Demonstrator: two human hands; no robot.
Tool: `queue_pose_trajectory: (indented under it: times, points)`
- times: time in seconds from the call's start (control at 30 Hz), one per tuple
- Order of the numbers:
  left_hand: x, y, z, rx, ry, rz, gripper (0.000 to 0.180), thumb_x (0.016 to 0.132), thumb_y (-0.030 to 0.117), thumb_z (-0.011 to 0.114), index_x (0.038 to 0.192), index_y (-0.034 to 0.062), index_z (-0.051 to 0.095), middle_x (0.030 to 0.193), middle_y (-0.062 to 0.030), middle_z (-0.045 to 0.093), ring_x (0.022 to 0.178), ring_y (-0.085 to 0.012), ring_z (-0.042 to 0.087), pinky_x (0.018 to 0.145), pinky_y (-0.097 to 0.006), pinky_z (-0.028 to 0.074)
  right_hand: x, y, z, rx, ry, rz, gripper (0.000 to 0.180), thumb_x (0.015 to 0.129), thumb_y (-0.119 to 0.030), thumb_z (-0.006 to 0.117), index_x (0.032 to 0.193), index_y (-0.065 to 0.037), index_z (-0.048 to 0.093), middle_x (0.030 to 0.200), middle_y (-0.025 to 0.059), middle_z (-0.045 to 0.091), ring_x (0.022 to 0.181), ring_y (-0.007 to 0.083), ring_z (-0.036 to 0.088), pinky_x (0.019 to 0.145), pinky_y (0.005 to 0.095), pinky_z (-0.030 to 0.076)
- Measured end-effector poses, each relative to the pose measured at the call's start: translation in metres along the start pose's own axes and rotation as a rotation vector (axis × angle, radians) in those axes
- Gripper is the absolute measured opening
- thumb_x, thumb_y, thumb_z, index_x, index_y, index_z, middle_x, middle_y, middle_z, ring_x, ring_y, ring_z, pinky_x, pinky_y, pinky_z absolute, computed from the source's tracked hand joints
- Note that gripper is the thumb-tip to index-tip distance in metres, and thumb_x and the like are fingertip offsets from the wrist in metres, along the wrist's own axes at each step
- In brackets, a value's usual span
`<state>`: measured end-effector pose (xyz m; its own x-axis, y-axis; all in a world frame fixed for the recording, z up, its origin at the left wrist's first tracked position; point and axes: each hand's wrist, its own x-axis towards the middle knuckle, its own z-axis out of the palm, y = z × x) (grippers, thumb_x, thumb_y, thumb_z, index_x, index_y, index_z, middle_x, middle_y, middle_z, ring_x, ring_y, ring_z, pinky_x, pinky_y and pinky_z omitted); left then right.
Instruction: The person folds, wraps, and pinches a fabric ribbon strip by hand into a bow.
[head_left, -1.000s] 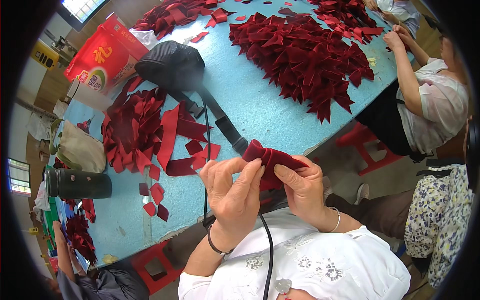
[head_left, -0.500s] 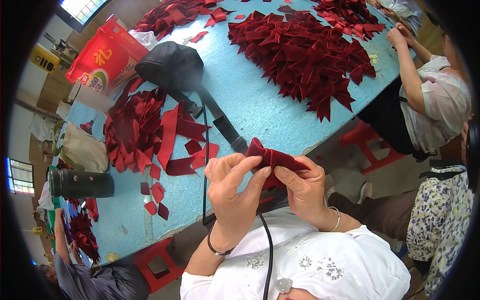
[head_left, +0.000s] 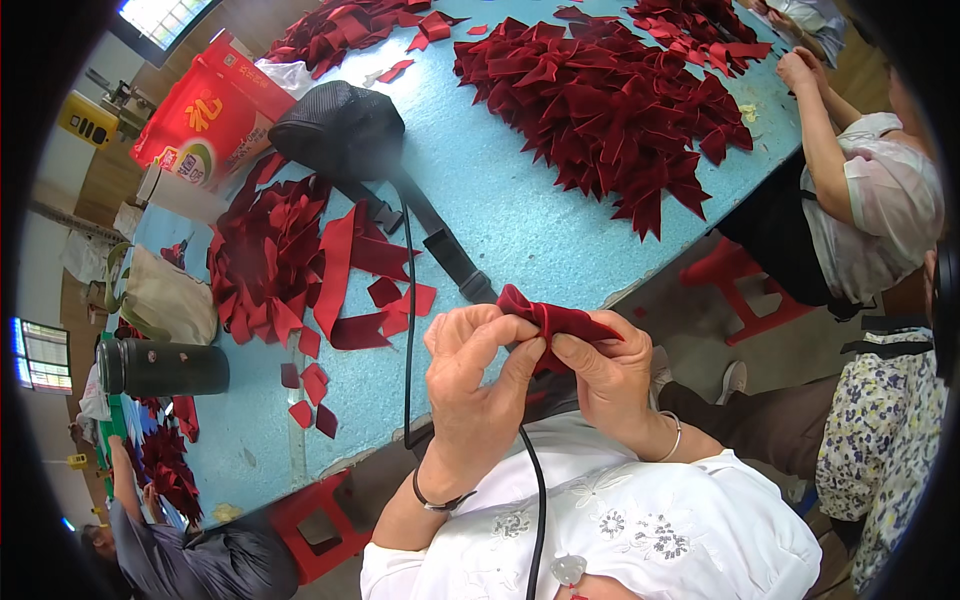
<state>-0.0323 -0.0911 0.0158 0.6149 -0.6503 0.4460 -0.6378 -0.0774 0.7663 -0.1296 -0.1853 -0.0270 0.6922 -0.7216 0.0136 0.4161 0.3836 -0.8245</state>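
Your left hand [head_left: 475, 372] shifts nearer right hand [head_left: 615, 378]; both grips pinched closed on folded dark-red velvet ribbon [head_left: 574, 320]. Likely light, soft, springy; hold at gathered middle.

We see velvety red ribbon [head_left: 575, 321], semi-gloss mottled blue tabletop [head_left: 520, 220], black mesh bag [head_left: 338, 122], glossy plastic packet [head_left: 225, 95], matt green flask [head_left: 170, 368], shiny metal bangle [head_left: 677, 437].

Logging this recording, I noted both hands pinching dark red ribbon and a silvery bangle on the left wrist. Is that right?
Not quite: the head view shows the silvery bangle on the right wrist. The left hand and right hand are indeed both pinching dark red ribbon.
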Motion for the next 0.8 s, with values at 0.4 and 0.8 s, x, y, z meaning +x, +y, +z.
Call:
queue_pose_trajectory:
  times: [0.4, 0.8]
  points:
    - [0.0012, 0.0009, 0.0013, 0.14, 0.094, 0.149, 0.019, 0.073, 0.005, 0.072, 0.091, 0.0035, 0.066, 0.087, -0.0056, 0.066, 0.077, -0.0203, 0.058, 0.08, -0.036, 0.036, 0.0026, 0.004, 0.0009, -0.045, 0.011, -0.041, 0.018, 0.083, -0.004, 0.069, 0.099, 0.001, 0.066, 0.086, 0.0052, 0.069, 0.076, 0.0069, 0.061, 0.069, 0.0206, 0.051]
    - [0.0013, 0.0025, -0.0054, 0.056, 0.004, 0.077, 0.014, 0.079, 0.005, 0.067, 0.093, 0.0049, 0.064, 0.084, -0.0061, 0.062, 0.078, -0.0222, 0.053, 0.08, -0.036, 0.034, 0.0017, 0.0022, 0.0015, -0.128, -0.076, -0.128, 0.016, 0.083, 0.0, 0.068, 0.099, 0.001, 0.066, 0.093, 0.004, 0.066, 0.08, 0.0062, 0.059, 0.07, 0.0194, 0.049]
